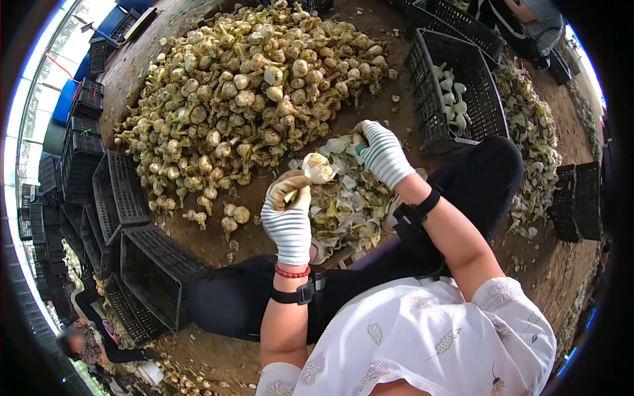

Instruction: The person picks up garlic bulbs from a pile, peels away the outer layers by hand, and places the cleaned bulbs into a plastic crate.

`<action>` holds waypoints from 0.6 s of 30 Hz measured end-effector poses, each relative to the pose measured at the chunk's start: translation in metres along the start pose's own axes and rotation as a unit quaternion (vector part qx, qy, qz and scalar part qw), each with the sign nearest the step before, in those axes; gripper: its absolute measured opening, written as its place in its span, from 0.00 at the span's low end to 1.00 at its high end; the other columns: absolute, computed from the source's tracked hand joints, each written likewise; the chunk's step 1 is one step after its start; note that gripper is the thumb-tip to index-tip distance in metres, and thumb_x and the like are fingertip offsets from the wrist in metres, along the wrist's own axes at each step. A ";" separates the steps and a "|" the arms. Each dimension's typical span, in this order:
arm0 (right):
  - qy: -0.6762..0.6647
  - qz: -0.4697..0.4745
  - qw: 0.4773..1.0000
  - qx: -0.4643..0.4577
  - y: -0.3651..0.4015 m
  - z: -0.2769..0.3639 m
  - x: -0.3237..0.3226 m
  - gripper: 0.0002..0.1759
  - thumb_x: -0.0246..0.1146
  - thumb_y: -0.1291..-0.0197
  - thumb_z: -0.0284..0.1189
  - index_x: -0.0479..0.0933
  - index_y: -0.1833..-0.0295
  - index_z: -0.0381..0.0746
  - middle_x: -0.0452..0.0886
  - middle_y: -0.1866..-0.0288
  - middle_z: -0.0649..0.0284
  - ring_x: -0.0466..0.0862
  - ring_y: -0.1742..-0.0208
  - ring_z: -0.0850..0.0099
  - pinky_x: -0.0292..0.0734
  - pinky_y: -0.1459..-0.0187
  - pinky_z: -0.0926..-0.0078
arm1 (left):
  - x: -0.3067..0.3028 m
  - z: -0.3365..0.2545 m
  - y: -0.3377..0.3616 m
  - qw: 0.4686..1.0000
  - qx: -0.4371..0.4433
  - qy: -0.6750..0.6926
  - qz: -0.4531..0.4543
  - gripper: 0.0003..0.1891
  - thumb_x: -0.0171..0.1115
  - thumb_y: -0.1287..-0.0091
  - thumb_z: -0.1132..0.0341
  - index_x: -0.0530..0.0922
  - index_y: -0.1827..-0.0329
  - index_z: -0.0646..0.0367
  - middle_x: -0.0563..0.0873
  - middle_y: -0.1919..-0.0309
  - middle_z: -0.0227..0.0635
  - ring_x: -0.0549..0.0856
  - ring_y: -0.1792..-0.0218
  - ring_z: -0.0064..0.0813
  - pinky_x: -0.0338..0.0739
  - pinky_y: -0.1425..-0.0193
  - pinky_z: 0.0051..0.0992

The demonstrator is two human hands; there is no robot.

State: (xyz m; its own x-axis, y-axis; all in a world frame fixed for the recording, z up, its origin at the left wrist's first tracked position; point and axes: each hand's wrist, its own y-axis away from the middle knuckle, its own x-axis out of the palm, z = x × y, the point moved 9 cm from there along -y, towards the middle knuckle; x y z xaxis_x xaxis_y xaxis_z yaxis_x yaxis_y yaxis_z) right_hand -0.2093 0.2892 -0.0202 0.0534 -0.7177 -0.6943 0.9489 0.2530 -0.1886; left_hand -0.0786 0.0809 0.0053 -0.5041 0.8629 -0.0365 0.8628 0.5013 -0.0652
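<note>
My left hand (288, 214), in a striped glove with a soiled palm, is closed around a garlic bulb (318, 168). The bulb is pale, with some loose skin on its upper side. To its right, my right hand (383, 153) wears a matching glove, its fingers curled shut. A small green bit shows at those fingers, but I cannot make out what it belongs to. Beneath both hands lies a heap of peeled garlic skins (360, 214). Beyond them rises a large pile of untrimmed garlic (257, 99) with stems.
At the upper right, a black crate (422, 99) holds several cleaned white garlic bulbs (452, 99). More black crates (155, 264) stand at the left. Another skin heap (528, 132) lies on the right. One person (82, 340) is at the lower left, another (531, 26) at the upper right.
</note>
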 end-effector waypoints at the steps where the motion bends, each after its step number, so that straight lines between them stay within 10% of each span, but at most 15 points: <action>1: 0.037 0.043 0.998 0.012 -0.004 -0.005 0.004 0.05 0.63 0.39 0.21 0.77 0.58 0.35 0.81 0.65 0.49 0.82 0.63 0.53 0.77 0.59 0.63 | -0.001 0.005 -0.001 0.998 -0.036 0.050 -0.009 0.05 0.69 0.37 0.79 0.86 0.60 0.61 0.89 0.59 0.31 0.85 0.58 0.20 0.81 0.50 0.21; 7: -0.110 0.144 0.978 -0.105 0.035 0.077 0.003 0.16 0.63 0.35 0.26 0.75 0.43 0.35 0.83 0.56 0.48 0.85 0.54 0.53 0.77 0.54 0.61 | 0.003 0.014 0.000 0.994 -0.091 0.041 -0.041 0.08 0.67 0.36 0.81 0.85 0.56 0.62 0.89 0.57 0.32 0.85 0.56 0.19 0.81 0.48 0.22; 15: -0.172 0.087 0.975 0.113 0.015 -0.007 0.020 0.04 0.61 0.36 0.20 0.75 0.56 0.33 0.80 0.66 0.50 0.79 0.67 0.63 0.76 0.60 0.67 | 0.012 0.021 -0.001 0.984 -0.130 0.122 0.010 0.04 0.68 0.39 0.79 0.82 0.64 0.60 0.88 0.55 0.36 0.84 0.53 0.24 0.77 0.42 0.25; 18: -0.190 0.139 0.957 0.167 0.019 -0.058 0.038 0.13 0.60 0.35 0.20 0.78 0.45 0.35 0.76 0.69 0.62 0.74 0.68 0.73 0.74 0.64 0.77 | 0.004 0.017 -0.006 0.977 -0.097 0.187 -0.012 0.05 0.66 0.38 0.81 0.83 0.63 0.61 0.88 0.58 0.33 0.84 0.56 0.20 0.78 0.46 0.23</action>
State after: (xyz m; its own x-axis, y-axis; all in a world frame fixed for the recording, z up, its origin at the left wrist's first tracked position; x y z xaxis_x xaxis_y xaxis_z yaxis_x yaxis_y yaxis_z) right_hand -0.2077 0.3043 -0.0908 0.3672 -0.8533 -0.3701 0.9247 0.2920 0.2442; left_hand -0.0865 0.0801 -0.0109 -0.5057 0.7959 0.3329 0.8606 0.4923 0.1304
